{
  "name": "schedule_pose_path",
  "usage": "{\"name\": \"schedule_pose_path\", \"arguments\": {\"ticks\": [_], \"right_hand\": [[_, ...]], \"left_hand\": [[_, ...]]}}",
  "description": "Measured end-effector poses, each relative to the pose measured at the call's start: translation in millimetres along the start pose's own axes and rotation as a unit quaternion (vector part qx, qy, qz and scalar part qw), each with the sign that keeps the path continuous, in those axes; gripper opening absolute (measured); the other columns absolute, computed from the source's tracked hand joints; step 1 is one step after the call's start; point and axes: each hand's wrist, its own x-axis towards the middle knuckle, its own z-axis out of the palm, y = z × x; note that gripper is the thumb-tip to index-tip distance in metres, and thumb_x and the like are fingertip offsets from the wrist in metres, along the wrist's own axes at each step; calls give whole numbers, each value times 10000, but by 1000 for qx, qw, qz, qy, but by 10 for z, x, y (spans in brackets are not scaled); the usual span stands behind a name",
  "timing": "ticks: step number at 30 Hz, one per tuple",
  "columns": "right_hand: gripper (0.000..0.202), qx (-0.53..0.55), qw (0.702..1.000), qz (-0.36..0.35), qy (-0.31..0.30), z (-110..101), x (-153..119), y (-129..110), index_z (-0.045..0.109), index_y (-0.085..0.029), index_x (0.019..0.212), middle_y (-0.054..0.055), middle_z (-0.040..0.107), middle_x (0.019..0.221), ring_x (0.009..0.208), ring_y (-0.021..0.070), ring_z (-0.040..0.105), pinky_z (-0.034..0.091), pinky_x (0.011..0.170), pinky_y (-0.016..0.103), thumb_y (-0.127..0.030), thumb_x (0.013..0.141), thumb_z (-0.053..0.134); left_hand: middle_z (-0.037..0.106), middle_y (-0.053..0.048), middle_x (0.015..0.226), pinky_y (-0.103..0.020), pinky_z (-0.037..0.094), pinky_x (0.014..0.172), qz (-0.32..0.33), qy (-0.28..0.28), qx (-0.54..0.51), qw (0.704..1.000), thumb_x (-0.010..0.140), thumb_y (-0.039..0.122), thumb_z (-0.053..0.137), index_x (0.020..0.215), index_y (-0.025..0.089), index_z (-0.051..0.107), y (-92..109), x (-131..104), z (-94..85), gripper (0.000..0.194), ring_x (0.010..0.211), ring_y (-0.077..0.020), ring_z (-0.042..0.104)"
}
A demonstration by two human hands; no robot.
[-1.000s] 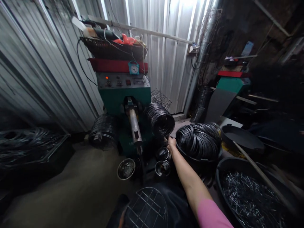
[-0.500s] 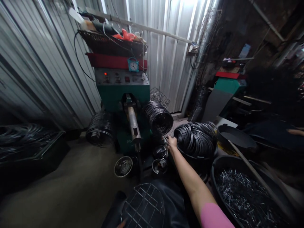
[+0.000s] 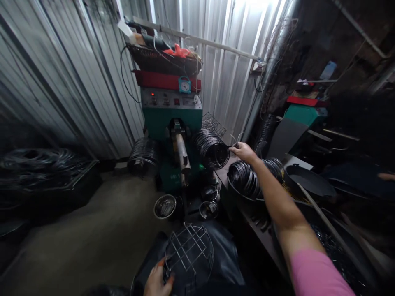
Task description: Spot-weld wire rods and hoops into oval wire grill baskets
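Observation:
A round wire grid rack (image 3: 189,251) lies over my lap, on a dark leather-like apron (image 3: 224,250). My left hand (image 3: 158,280) grips its near left edge, with fingers and thumb closed round the rim. My right arm is stretched forward. At its end my right hand (image 3: 245,152) pinches at the right edge of a hanging bundle of dark wire rings (image 3: 212,150); a thin ring seems to be between the fingertips. Left of that bundle, a metal arm (image 3: 182,152) juts toward me from a green machine (image 3: 173,117).
Another ring bundle (image 3: 142,158) hangs left of the machine. Small round bowls (image 3: 165,206) stand below it. A tub of wire rings (image 3: 243,176) and a tub of metal pieces (image 3: 327,242) are at right. Wire coils fill a bin (image 3: 80,172) at left. Part of another person's hand (image 3: 385,176) shows far right.
My right hand has moved up and right, from beside the tub of rings to the hanging bundle's edge. My left hand has come further into view on the rack, which now sits more tilted.

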Motion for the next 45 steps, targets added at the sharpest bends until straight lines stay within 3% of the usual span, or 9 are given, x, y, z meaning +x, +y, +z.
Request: {"name": "schedule_pose_path", "arguments": {"ticks": [3, 7, 12, 17, 23, 27, 36, 40, 45], "right_hand": [[280, -194, 973, 1, -124, -204, -25, -78, 541, -172, 448, -58, 422, 399, 532, 130, 476, 311, 548, 249, -176, 529, 809], [250, -254, 945, -87, -188, -80, -420, -213, 591, -184, 494, -36, 496, 464, 588, 153, 520, 323, 574, 250, -184, 479, 841], [246, -76, 918, -190, -340, 269, -1371, -729, 697, -219, 868, -18, 633, 639, 618, 157, 550, 347, 599, 236, -226, 633, 771], [147, 91, 876, -223, -417, 683, -2015, -985, 684, -222, 905, -11, 676, 750, 662, 145, 586, 390, 639, 229, -216, 778, 610], [78, 101, 933, -54, -343, 1386, -2116, -208, 626, -182, 733, -23, 586, 623, 616, 132, 527, 381, 594, 230, -199, 737, 550], [76, 107, 947, 63, -296, 1531, -2185, 489, 570, -181, 662, -29, 545, 592, 592, 132, 501, 381, 587, 245, -238, 699, 534], [264, 247, 873, 297, -298, 1644, -2456, 1110, 543, -189, 708, -75, 468, 510, 403, 63, 349, 241, 398, 198, -419, 614, 635], [358, 302, 815, 365, -332, 1651, -2568, 1268, 504, -196, 705, -119, 358, 444, 357, 31, 242, 136, 370, 177, -460, 556, 694], [407, 298, 809, 397, -314, 1611, -2655, 1391, 529, -189, 770, -129, 328, 446, 354, 25, 222, 112, 367, 171, -509, 573, 686]], "left_hand": [[704, -90, 1033, -414, 475, 957, 5, 1, -23, 1000, 573, 289, 578, 974, 191, 660, 109, 162, -107, 421, 1041, -307, 627], [679, -99, 1093, -390, 436, 993, 14, -63, -56, 996, 564, 190, 540, 1047, 136, 628, 189, 380, -191, 494, 1074, -266, 607], [662, -96, 1114, -388, 422, 989, 21, -123, -105, 987, 542, 94, 524, 1118, 104, 590, 118, 497, -173, 580, 1064, -254, 590], [645, -121, 1136, -372, 420, 988, 31, -128, -122, 984, 547, 61, 514, 1171, 55, 558, 36, 487, -166, 626, 1073, -248, 580], [639, -101, 1163, -389, 399, 1008, 32, -146, -135, 979, 540, 67, 553, 1178, 101, 582, -11, 445, -229, 639, 1097, -265, 565], [646, -92, 1156, -418, 405, 999, 20, -149, -144, 978, 562, 123, 629, 1183, 132, 594, -32, 368, -243, 622, 1102, -292, 559], [637, -85, 1186, -405, 390, 1024, -73, -223, -275, 932, 608, 282, 766, 1294, 180, 508, 149, 187, -532, 740, 1134, -265, 544], [605, -105, 1189, -300, 503, 759, -185, -146, -360, 903, 668, 326, 726, 1324, 186, 465, 166, 123, -633, 720, 928, -197, 611], [615, -84, 1127, -232, 452, 621, -242, -143, -315, 907, 683, 414, 708, 1304, 192, 492, 221, 85, -608, 694, 836, -166, 597]]}}
